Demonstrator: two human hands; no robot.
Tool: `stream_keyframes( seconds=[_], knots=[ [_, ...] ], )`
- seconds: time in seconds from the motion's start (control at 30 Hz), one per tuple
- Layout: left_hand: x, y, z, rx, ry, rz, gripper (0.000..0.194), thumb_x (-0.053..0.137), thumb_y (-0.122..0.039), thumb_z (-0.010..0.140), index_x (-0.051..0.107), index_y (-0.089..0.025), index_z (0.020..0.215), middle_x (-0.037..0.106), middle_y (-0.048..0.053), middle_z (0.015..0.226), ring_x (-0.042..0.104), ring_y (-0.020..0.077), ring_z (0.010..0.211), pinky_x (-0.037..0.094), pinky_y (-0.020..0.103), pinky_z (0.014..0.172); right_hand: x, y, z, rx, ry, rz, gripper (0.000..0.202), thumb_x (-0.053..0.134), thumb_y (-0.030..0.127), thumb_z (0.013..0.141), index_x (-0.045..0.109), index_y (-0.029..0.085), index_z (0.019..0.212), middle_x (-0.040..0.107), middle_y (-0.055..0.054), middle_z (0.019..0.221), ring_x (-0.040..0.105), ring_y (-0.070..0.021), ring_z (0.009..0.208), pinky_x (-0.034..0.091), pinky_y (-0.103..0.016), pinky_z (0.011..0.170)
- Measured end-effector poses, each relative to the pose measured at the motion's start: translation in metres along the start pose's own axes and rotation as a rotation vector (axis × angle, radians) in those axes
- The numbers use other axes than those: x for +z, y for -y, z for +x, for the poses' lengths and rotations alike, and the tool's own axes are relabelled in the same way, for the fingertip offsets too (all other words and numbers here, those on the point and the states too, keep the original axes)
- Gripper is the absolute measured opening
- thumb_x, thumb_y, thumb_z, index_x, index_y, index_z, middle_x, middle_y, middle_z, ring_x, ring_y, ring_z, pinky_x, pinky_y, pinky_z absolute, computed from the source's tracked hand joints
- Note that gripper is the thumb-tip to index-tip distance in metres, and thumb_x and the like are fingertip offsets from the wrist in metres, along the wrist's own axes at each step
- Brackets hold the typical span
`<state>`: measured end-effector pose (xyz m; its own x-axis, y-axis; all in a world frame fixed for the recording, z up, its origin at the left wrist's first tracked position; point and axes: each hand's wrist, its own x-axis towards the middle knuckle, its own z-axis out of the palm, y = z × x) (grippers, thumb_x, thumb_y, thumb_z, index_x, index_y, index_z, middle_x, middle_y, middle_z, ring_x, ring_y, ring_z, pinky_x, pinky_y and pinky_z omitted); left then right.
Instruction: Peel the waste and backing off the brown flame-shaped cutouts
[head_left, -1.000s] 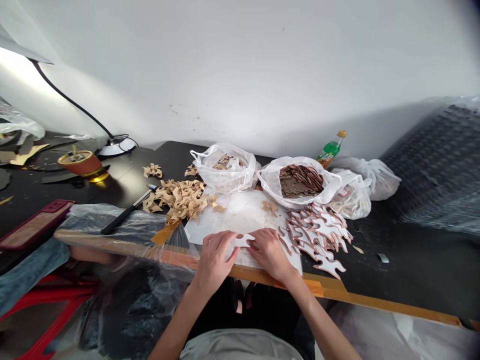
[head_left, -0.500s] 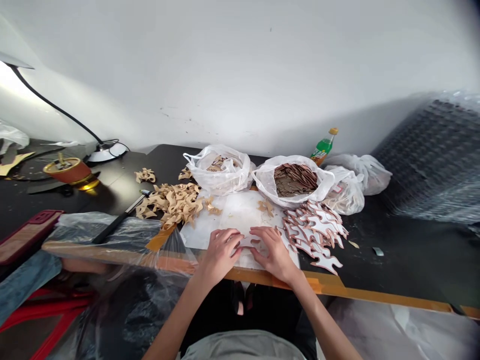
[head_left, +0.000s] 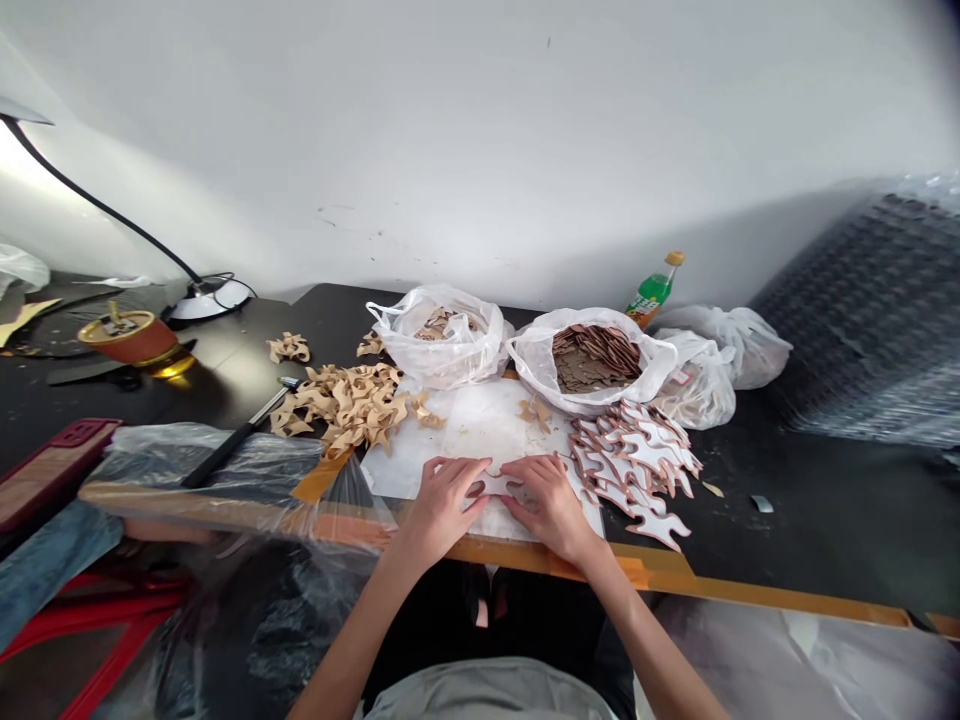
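Between my hands lies a white-faced wavy piece (head_left: pixel 493 485), over a white sheet (head_left: pixel 480 425) at the table's front edge. My left hand (head_left: pixel 448 500) grips its left end with fingers and thumb. Its right end is between the fingers and thumb of my right hand (head_left: pixel 546 502). A heap of similar white-faced pieces with brown edges (head_left: pixel 634 465) lies just right of my right hand. To the left of the sheet is a pile of tan curved scraps (head_left: pixel 352 405). Behind the sheet stand a white bag of scraps (head_left: pixel 446 345) and a white bag of brown pieces (head_left: pixel 592 360).
A green bottle (head_left: pixel 651 290) and tied plastic bags (head_left: pixel 739 345) stand behind on the right, beside a stack of dark trays (head_left: pixel 870 320). At left are a black-handled tool (head_left: pixel 225 455), a phone (head_left: pixel 52 475), a tin (head_left: pixel 127 337) and a lamp (head_left: pixel 210 300). A person's denim-covered leg (head_left: pixel 60 570) shows lower left.
The piece between my hands now shows its white face, where only a thin brown edge showed before. My hands have stayed nearly in place. The view has shifted slightly.
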<state>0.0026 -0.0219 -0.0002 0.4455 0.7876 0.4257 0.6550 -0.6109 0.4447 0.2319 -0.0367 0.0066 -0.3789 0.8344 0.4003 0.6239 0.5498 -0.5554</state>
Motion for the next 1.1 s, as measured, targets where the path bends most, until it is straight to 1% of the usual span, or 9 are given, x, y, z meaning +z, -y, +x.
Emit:
stream_keyframes(
  seconds=[0.17, 0.33, 0.53, 0.67, 0.87, 1.0, 1.1],
  knots=[
    [0.002, 0.005, -0.001, -0.007, 0.002, -0.015, 0.045, 0.071, -0.014, 0.094, 0.057, -0.025, 0.135, 0.077, 0.007, 0.122, 0.074, 0.0242, 0.109, 0.043, 0.044, 0.102, 0.001, -0.001, 0.0, 0.006, 0.005, -0.02, 0.033, 0.076, 0.024, 0.096, 0.065, 0.027, 0.128, 0.077, -0.007, 0.117, 0.068, -0.0296, 0.111, 0.047, -0.047, 0.097],
    [0.005, 0.008, -0.003, -0.021, 0.014, -0.035, 0.043, 0.073, -0.014, 0.093, 0.058, -0.026, 0.132, 0.077, 0.005, 0.121, 0.074, 0.0232, 0.108, 0.041, 0.044, 0.103, 0.003, -0.002, 0.0, 0.005, 0.015, -0.041, 0.034, 0.077, 0.024, 0.096, 0.066, 0.026, 0.128, 0.077, -0.005, 0.117, 0.069, -0.0277, 0.111, 0.048, -0.046, 0.097],
    [0.008, 0.012, -0.005, -0.066, 0.032, -0.092, 0.032, 0.074, -0.016, 0.093, 0.062, -0.025, 0.121, 0.078, 0.004, 0.118, 0.074, 0.0238, 0.109, 0.041, 0.045, 0.103, 0.005, -0.006, -0.001, 0.035, 0.034, -0.054, 0.033, 0.076, 0.027, 0.096, 0.067, 0.027, 0.128, 0.077, -0.007, 0.117, 0.068, -0.0294, 0.112, 0.048, -0.047, 0.099],
    [0.009, 0.014, -0.006, -0.087, 0.03, -0.129, 0.031, 0.074, -0.018, 0.094, 0.062, -0.026, 0.122, 0.078, 0.005, 0.117, 0.074, 0.0241, 0.11, 0.042, 0.044, 0.102, 0.005, -0.006, -0.001, 0.036, 0.036, -0.055, 0.032, 0.076, 0.028, 0.096, 0.067, 0.026, 0.127, 0.077, -0.006, 0.117, 0.068, -0.0284, 0.113, 0.047, -0.045, 0.099],
    [0.009, 0.014, -0.005, -0.111, 0.038, -0.144, 0.03, 0.073, -0.02, 0.094, 0.063, -0.026, 0.122, 0.078, 0.006, 0.119, 0.073, 0.0247, 0.11, 0.045, 0.044, 0.102, 0.004, -0.005, -0.001, 0.031, 0.047, -0.05, 0.026, 0.074, 0.03, 0.098, 0.069, 0.027, 0.124, 0.077, -0.007, 0.12, 0.067, -0.0283, 0.114, 0.047, -0.048, 0.102],
    [0.008, 0.014, -0.004, -0.128, 0.048, -0.146, 0.028, 0.074, -0.021, 0.092, 0.066, -0.026, 0.118, 0.078, 0.005, 0.119, 0.073, 0.025, 0.111, 0.047, 0.044, 0.102, 0.004, -0.006, 0.0, 0.027, 0.05, -0.051, 0.021, 0.073, 0.03, 0.099, 0.071, 0.027, 0.119, 0.077, -0.007, 0.119, 0.068, -0.0285, 0.114, 0.049, -0.048, 0.1],
    [0.009, 0.015, -0.004, -0.139, 0.054, -0.166, 0.023, 0.075, -0.022, 0.092, 0.068, -0.026, 0.113, 0.079, 0.004, 0.119, 0.073, 0.0242, 0.112, 0.046, 0.044, 0.104, 0.005, -0.007, -0.001, 0.027, 0.054, -0.054, 0.021, 0.074, 0.03, 0.099, 0.071, 0.027, 0.119, 0.077, -0.008, 0.12, 0.067, -0.0287, 0.114, 0.048, -0.048, 0.1]
  ],
)
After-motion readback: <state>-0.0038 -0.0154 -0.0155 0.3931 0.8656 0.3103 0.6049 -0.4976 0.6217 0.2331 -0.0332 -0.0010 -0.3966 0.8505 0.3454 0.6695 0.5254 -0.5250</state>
